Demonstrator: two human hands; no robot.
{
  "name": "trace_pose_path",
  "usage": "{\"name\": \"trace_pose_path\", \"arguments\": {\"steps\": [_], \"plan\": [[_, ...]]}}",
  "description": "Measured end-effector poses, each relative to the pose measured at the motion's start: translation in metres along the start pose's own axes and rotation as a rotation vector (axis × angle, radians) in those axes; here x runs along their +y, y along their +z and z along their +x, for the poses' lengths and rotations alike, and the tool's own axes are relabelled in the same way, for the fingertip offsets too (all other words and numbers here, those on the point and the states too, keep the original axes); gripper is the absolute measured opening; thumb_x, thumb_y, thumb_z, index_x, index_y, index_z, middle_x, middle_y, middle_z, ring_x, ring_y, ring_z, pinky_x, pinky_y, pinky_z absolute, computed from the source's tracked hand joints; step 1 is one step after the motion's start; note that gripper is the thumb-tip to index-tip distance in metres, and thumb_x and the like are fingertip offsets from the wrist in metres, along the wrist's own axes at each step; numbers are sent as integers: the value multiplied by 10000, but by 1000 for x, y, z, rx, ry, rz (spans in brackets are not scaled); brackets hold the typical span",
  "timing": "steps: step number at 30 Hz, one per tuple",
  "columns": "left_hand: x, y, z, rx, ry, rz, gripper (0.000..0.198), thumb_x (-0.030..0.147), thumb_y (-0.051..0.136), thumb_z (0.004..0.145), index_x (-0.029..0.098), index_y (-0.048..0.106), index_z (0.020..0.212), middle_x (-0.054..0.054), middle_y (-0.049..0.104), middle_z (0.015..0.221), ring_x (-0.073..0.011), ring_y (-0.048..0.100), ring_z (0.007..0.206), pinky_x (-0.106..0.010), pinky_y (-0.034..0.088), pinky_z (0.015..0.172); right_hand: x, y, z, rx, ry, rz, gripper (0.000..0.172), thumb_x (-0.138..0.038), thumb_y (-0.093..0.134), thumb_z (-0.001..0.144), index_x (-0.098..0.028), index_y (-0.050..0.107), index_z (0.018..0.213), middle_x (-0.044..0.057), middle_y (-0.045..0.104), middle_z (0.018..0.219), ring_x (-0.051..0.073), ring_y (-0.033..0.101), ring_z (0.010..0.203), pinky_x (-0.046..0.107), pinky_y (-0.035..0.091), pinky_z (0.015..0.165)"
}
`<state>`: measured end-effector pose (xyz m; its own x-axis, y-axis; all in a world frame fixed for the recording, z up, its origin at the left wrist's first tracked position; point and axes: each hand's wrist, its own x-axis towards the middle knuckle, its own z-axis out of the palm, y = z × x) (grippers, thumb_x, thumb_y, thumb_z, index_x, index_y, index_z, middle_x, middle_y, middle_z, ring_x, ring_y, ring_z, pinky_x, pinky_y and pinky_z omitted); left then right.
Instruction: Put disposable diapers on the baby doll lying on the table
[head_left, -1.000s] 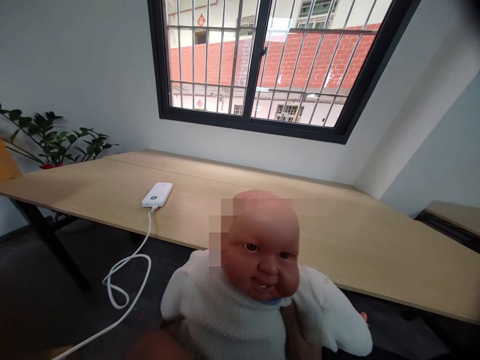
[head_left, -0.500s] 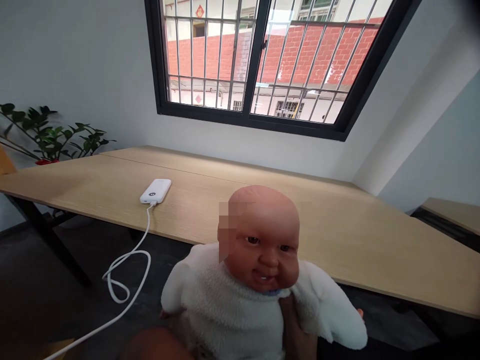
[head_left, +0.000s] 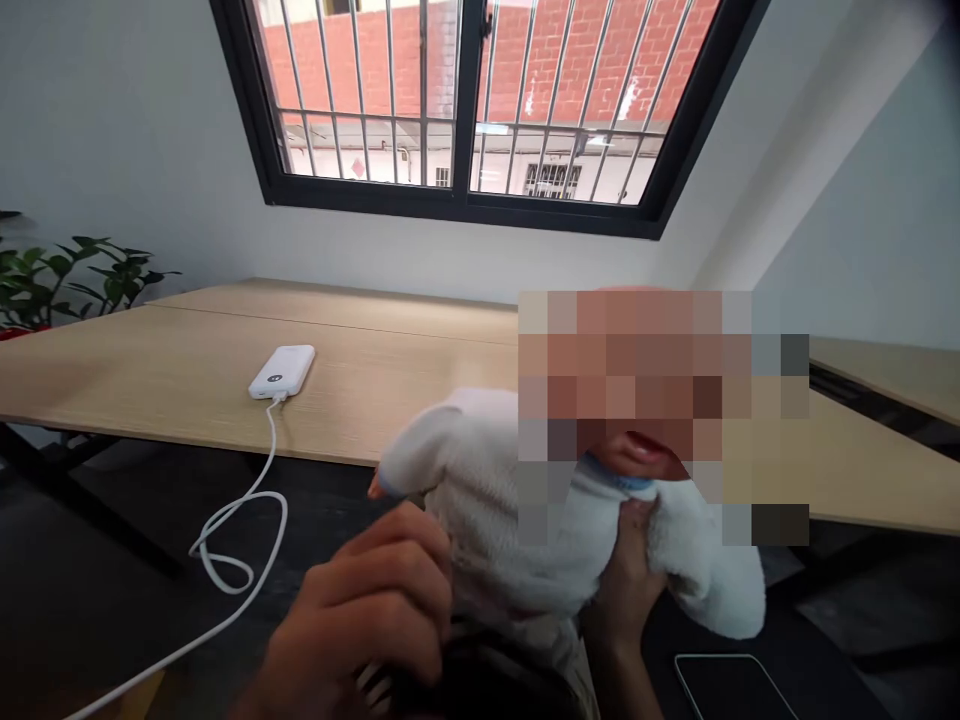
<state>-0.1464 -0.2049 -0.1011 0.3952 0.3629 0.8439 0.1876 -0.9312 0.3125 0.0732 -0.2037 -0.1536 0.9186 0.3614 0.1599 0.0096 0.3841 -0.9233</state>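
A baby doll point(head_left: 517, 530) in a white fleece top with a blue collar is held up in front of the table. Pixelation covers most of its head. My right hand point(head_left: 634, 555) grips the doll beneath its arm on the right, thumb across the chest and the other fingers behind it. On the lower left, my left hand point(head_left: 382, 590) is closed, its fingers curled close to the doll's side and lower clothing. Whatever those fingertips hold is hidden.
A white power bank point(head_left: 283, 370) sits on the wooden table point(head_left: 360, 400), its white cable point(head_left: 281, 520) hanging over the front edge. A phone point(head_left: 739, 690) lies low on the right. Behind are a barred window point(head_left: 454, 195) and a plant point(head_left: 112, 275).
The doll has moved up and right and now leans, its face turned differently. My left hand has come into clear view beside it. The phone has appeared, and the camera view has shifted.
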Motion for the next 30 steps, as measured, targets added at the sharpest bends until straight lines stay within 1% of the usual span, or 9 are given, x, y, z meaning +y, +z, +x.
{"name": "trace_pose_path", "arguments": {"steps": [5,9,13,16,20,22,25,27,30], "plan": [[-33,41,4,-2,140,227,260,368,705,839,189,567,710,-8,592,658,-165,546,707,-299,479,666,-9,11,11,132,-27,17,688,-569,670,778,-87,608,1265,122,601,1318,262,538,1247,411,375,1122],[-46,62,-2,61,86,259,211,316,746,802,177,590,782,-31,625,746,-176,563,734,-314,491,698,-8,13,12,152,-11,52,716,-566,676,777,-83,586,1297,120,572,1356,263,520,1273,406,367,1130],[-48,65,-2,64,37,198,76,133,651,830,182,594,817,-45,642,820,-186,582,807,-323,503,739,-9,14,12,144,-53,81,699,-534,673,792,-90,564,1321,107,551,1382,249,496,1299,399,341,1148],[-51,59,-4,82,4,153,144,47,564,820,189,557,794,-18,596,741,-168,553,756,-309,487,704,-11,15,13,156,-85,83,667,-519,674,795,-99,581,1305,101,563,1366,242,506,1286,386,354,1140],[-53,52,-12,304,-113,126,164,53,577,799,193,495,820,-4,519,760,-151,528,731,-281,473,643,-13,17,13,145,-125,100,626,-500,666,811,-105,594,1291,82,562,1372,222,515,1276,371,332,1154],[-48,56,-16,360,-39,188,176,52,612,775,190,521,835,-5,528,765,-156,536,752,-286,478,667,-14,18,13,135,-120,105,614,-494,671,810,-102,604,1278,77,560,1377,216,511,1281,356,321,1161],[-32,72,-18,239,114,293,90,120,653,790,192,615,827,-11,604,734,-182,557,788,-334,473,767,-14,19,12,124,-96,108,623,-498,673,808,-103,600,1283,77,555,1381,224,498,1297,349,330,1155],[-23,85,-18,152,133,297,45,199,662,829,191,668,873,-16,655,757,-192,574,816,-346,461,821,-14,19,11,125,-88,95,643,-507,663,811,-104,584,1305,87,562,1370,238,499,1294,372,350,1144],[-16,102,-20,133,103,268,68,215,667,856,182,691,911,-7,687,784,-178,584,834,-333,445,870,-13,18,9,119,-115,69,640,-505,652,823,-102,575,1313,100,574,1351,245,505,1285,382,376,1127]]}}
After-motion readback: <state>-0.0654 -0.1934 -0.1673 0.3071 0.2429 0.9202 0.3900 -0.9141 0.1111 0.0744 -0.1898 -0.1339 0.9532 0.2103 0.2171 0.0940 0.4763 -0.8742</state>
